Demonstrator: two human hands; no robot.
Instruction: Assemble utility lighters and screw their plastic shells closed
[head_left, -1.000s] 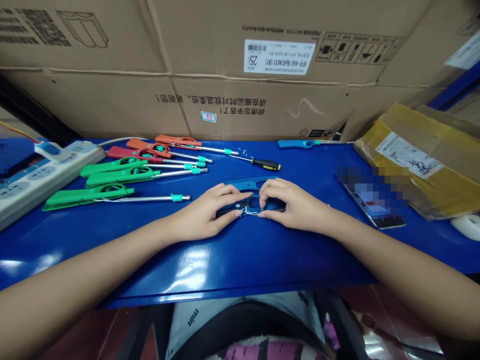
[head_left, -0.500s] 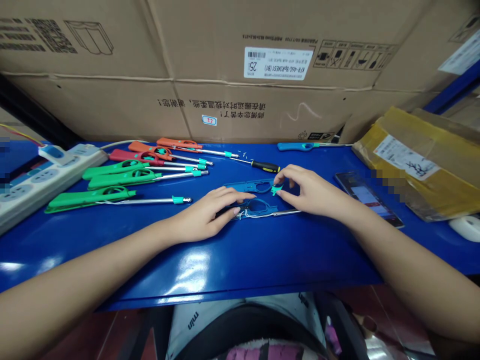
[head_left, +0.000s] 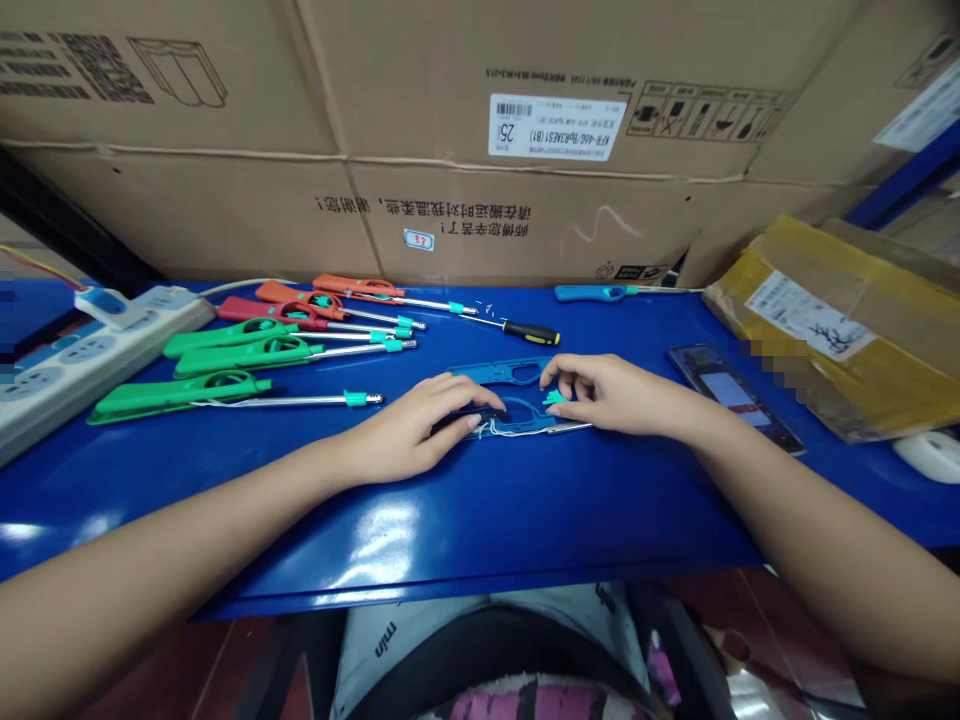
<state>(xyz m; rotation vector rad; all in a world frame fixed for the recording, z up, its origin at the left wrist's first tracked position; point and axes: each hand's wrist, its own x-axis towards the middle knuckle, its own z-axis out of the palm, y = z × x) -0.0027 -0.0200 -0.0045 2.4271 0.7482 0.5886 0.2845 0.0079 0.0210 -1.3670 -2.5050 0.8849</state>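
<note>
On the blue table [head_left: 480, 500] lies an opened blue lighter shell half [head_left: 517, 415] with thin white wires and a metal rod. My left hand [head_left: 420, 425] rests on its left end, fingers curled and pressing it down. My right hand [head_left: 607, 395] pinches a small teal plastic piece [head_left: 553, 398] just above the shell's right part. The other blue shell half [head_left: 499, 372] lies just behind, between my hands.
Several green, red and orange long-nosed lighters [head_left: 270, 345] lie at left, a black-handled screwdriver [head_left: 525, 331] behind, a blue lighter [head_left: 600, 292] at the back. A power strip [head_left: 82, 345] sits far left, a phone [head_left: 731, 395], yellow parcel [head_left: 840, 320] and white mouse [head_left: 930, 455] at right. Cardboard boxes [head_left: 450, 140] wall the back.
My right hand left the shell, reached back to pick up the teal piece half a second ago, and has now come down with it onto the shell. My left hand stayed put.
</note>
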